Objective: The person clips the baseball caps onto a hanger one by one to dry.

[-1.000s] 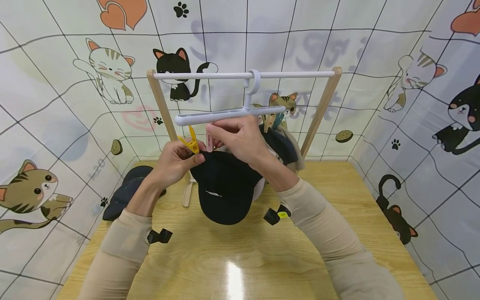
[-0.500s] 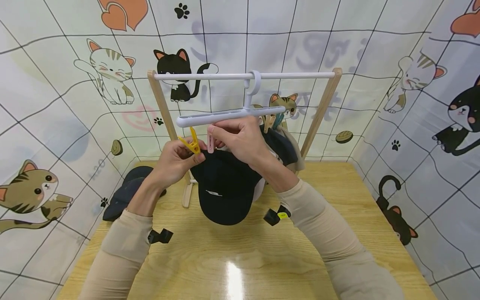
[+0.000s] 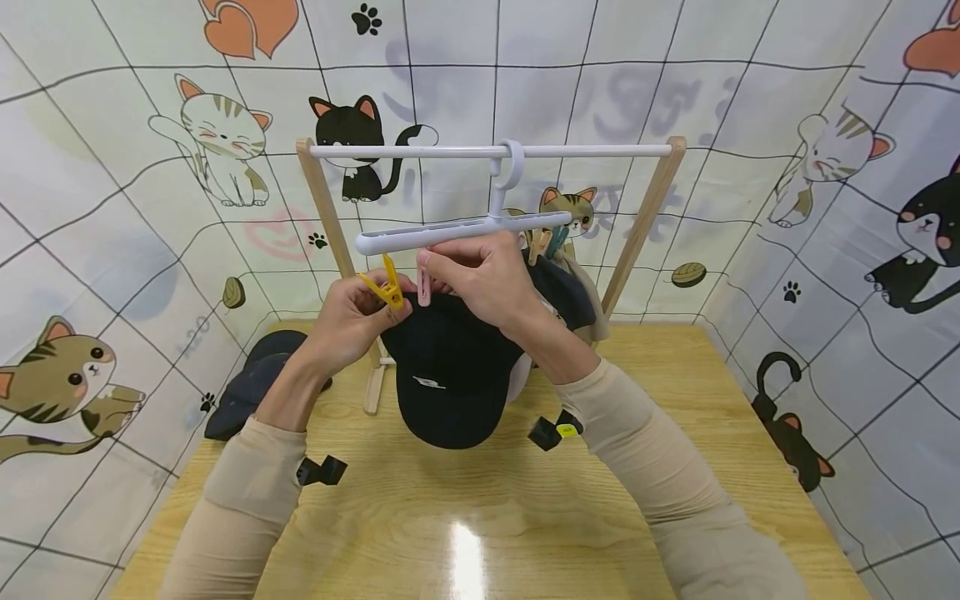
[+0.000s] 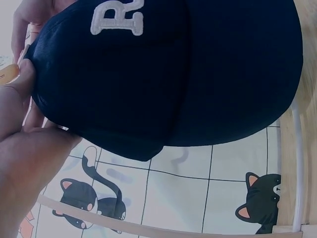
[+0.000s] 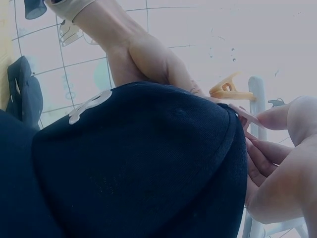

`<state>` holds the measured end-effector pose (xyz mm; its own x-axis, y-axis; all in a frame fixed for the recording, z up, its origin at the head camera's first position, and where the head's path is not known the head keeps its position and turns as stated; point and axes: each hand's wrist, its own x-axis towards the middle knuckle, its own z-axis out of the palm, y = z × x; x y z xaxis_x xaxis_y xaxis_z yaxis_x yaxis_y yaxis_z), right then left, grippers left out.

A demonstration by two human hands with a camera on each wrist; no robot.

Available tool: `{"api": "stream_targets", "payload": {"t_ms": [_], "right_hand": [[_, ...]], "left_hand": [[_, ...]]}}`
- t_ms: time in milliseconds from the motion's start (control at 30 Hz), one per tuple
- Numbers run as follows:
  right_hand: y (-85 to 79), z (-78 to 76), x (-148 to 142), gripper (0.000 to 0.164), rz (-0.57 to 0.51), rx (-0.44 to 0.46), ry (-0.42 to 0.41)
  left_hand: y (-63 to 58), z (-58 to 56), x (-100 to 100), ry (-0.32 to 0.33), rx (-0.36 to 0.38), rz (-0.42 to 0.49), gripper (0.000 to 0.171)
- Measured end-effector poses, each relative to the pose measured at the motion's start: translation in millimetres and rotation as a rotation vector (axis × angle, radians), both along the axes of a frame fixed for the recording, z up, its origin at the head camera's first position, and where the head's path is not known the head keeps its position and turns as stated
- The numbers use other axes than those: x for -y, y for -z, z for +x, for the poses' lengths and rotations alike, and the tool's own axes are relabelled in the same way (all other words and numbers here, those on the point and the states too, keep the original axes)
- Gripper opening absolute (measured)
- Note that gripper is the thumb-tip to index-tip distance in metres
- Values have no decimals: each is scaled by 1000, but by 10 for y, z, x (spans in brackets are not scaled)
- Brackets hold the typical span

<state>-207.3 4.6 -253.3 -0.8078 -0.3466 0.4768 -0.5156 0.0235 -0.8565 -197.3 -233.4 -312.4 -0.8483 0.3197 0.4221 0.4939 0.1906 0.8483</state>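
A dark baseball cap (image 3: 453, 362) with a white letter on its front hangs below the pale hanger (image 3: 420, 239), brim downward. My left hand (image 3: 352, 312) pinches the cap's upper left edge between thumb and fingers. Right at that thumb stands a yellow clothespin (image 3: 391, 292), its handles spread upward toward the hanger; its lower end is hidden. My right hand (image 3: 483, 275) pinches a pink clothespin (image 3: 423, 287) at the cap's top edge, just right of the yellow one. In the right wrist view, the pink clothespin (image 5: 247, 116) meets the cap's edge.
The hanger hooks over a white rail (image 3: 420, 152) between wooden posts (image 3: 637, 225). Behind my right hand hangs another dark cap (image 3: 566, 292) with a beige one, near wooden and teal clothespins (image 3: 555, 242). A dark cap (image 3: 258, 383) lies on the table (image 3: 637, 467) at left.
Both hands keep their holds. The cap's top edge and the pink clothespin have shifted very slightly up and right; the yellow clothespin has moved slightly right.
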Motion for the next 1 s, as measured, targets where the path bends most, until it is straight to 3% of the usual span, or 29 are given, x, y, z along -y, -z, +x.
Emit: {"api": "stream_targets", "payload": {"t_ms": [567, 1000], "right_hand": [[-1, 25, -45, 20, 3, -10, 9], [8, 20, -46, 23, 65, -45, 17]], "left_hand": [[-27, -18, -67, 0, 78, 72, 21], [-7, -37, -41, -3, 60, 95, 26]]}}
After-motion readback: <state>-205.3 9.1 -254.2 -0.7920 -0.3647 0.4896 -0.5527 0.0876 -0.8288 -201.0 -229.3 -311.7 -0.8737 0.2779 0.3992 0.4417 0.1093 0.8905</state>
